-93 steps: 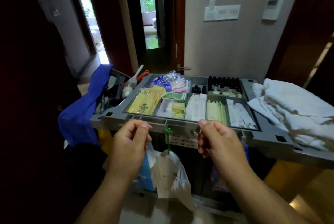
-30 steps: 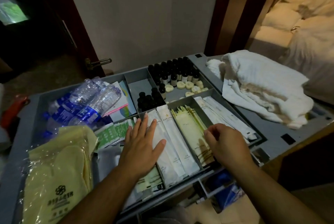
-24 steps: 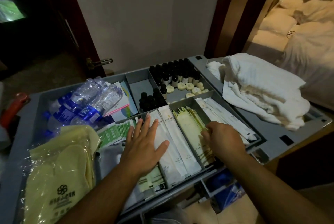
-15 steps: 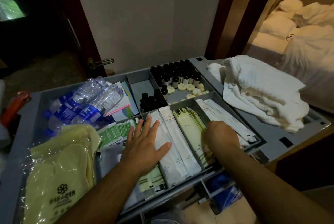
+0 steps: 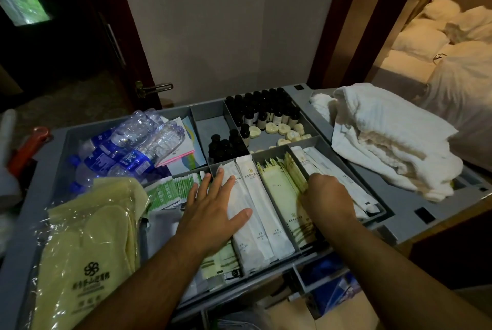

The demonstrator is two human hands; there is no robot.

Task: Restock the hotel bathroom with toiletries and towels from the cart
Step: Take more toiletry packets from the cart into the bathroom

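Observation:
The grey cart tray [image 5: 346,143] is divided into compartments. My left hand [image 5: 213,210] lies flat with spread fingers on the white dental kit packets [image 5: 261,212]. My right hand [image 5: 327,196] is curled, fingers dipping between the pale yellow sachets [image 5: 279,188] and the white packets [image 5: 327,167] in the rightmost slot; the fingertips are hidden, so what they hold cannot be told. Small black bottles [image 5: 266,109] and round soaps [image 5: 282,130] fill the far compartment. Folded white towels [image 5: 386,138] lie on the cart's right end.
Water bottles [image 5: 127,143] and green sachets [image 5: 170,191] sit at the left, with yellow bagged slippers [image 5: 87,250] nearer me. A door handle [image 5: 154,87] and wall stand behind the cart. Bagged white linen [image 5: 458,45] lies in the room at right.
I came up close over the cart and lowered both hands into the tray. Over the last second my right hand pushed deeper among the sachets; my left hand stayed flat.

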